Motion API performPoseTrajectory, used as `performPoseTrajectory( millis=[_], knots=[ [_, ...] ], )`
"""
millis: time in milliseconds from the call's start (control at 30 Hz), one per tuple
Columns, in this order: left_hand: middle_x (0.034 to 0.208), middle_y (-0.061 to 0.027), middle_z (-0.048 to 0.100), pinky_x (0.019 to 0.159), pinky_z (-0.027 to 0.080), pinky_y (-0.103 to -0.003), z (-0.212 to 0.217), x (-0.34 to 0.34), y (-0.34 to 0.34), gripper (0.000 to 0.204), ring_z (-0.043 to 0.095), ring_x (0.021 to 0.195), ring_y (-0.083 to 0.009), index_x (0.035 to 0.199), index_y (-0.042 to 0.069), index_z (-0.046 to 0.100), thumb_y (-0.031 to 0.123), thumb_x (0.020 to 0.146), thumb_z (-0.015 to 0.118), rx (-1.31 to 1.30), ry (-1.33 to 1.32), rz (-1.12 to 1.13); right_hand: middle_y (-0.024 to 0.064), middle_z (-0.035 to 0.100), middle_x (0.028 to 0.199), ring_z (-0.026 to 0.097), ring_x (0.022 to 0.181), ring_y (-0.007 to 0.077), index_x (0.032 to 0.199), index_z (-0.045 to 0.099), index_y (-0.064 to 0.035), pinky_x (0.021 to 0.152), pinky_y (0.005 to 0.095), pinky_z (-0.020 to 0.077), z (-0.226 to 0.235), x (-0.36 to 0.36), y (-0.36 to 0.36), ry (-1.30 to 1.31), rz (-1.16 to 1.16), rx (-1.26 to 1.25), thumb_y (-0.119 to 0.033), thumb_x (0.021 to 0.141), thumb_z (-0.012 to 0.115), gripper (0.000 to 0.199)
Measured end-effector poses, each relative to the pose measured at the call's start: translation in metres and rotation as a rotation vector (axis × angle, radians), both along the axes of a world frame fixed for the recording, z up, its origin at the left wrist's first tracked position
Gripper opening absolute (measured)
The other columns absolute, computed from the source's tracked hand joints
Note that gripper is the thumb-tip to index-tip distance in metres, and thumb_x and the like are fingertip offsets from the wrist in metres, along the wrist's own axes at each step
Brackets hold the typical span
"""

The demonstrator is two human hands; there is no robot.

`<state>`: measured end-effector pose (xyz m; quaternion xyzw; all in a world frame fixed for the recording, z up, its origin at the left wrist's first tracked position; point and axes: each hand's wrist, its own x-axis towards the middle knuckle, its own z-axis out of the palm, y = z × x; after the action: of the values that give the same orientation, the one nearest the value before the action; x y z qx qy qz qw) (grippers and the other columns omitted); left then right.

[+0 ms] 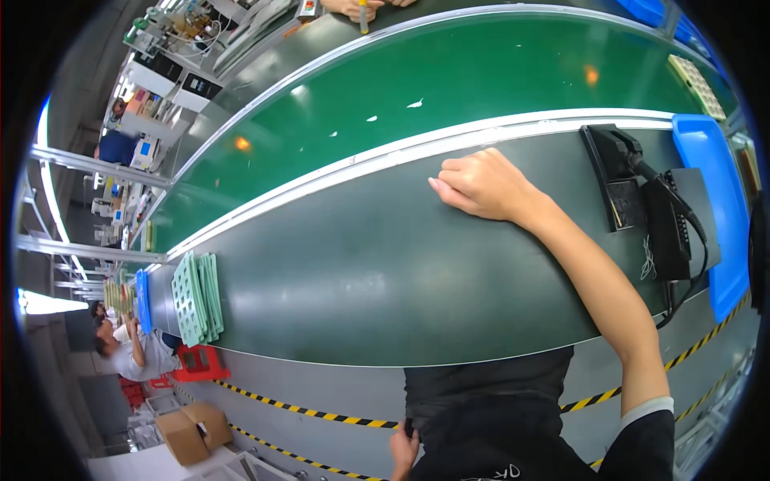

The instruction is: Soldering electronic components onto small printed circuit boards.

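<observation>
My right hand [489,186] rests on the dark green worktop [345,272] near its far edge. Its fingers are curled under and the thumb points left; nothing shows in it. Low at my side, my left hand [404,450] is by the hip of my black clothing. Its fingers are bent around a small dark thing [411,428] that I cannot make out, and part of the hand is hidden. Right of my right forearm stand a black holder [611,172] and a black box-shaped device [670,228] with a cable.
Beyond the worktop runs a green conveyor belt [337,104] with small white scraps. Light green perforated trays [192,298] stand stacked at left. A blue tray [716,208] lies at right, below a beige slotted tray [696,86]. Across the belt, another person's hand [349,8] appears.
</observation>
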<state>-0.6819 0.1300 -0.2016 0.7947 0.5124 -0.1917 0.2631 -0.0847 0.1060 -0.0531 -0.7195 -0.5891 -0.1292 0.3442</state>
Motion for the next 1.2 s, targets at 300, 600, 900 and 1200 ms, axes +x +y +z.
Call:
performPoseTrajectory(
  millis=[300, 600, 900, 1200],
  knots=[
    [0.136, -0.012, 0.05, 0.097, 0.045, -0.04, -0.166, -0.05, 0.074, 0.064, 0.051, 0.119, -0.0259, 0.142, 0.003, 0.033, 0.016, 0.085, 0.058, -1.033, -0.153, 0.597, 0.009, 0.054, 0.062, 0.055, 0.055, 0.0311, 0.063, 0.055, -0.0045, 0.048, 0.0423, 0.041, 0.004, -0.009, 0.006, -0.019, 0.004, 0.057, -0.015, 0.088, 0.059, 0.028],
    [0.138, -0.0164, 0.048, 0.107, 0.033, -0.031, -0.132, -0.045, 0.061, 0.081, 0.046, 0.126, -0.0249, 0.149, 0.0, 0.017, 0.019, 0.086, 0.063, -0.575, -0.297, 0.075, 0.0089, 0.054, 0.061, 0.055, 0.054, 0.0316, 0.06, 0.054, -0.0043, 0.048, 0.0422, 0.0415, 0.012, -0.006, 0.002, 0.001, -0.013, 0.013, -0.018, 0.088, 0.06, 0.032],
    [0.151, -0.0184, 0.025, 0.11, 0.028, -0.032, -0.061, -0.029, 0.039, 0.101, 0.03, 0.138, -0.024, 0.152, 0.002, 0.001, -0.002, 0.075, 0.067, -0.697, -0.342, 0.189, 0.0101, 0.054, 0.061, 0.055, 0.056, 0.0329, 0.06, 0.051, -0.0038, 0.049, 0.0434, 0.0414, 0.015, -0.01, -0.001, 0.016, -0.026, -0.049, -0.019, 0.09, 0.06, 0.035],
    [0.137, -0.007, 0.047, 0.105, 0.033, -0.029, -0.069, -0.002, 0.032, 0.08, 0.041, 0.128, -0.0188, 0.147, 0.005, 0.028, -0.007, 0.073, 0.054, -1.044, -0.096, 0.594, 0.011, 0.052, 0.063, 0.052, 0.056, 0.0334, 0.062, 0.049, -0.0032, 0.049, 0.0437, 0.0384, 0.01, -0.007, -0.011, -0.019, -0.037, -0.137, -0.023, 0.089, 0.062, 0.036]
  ],
)
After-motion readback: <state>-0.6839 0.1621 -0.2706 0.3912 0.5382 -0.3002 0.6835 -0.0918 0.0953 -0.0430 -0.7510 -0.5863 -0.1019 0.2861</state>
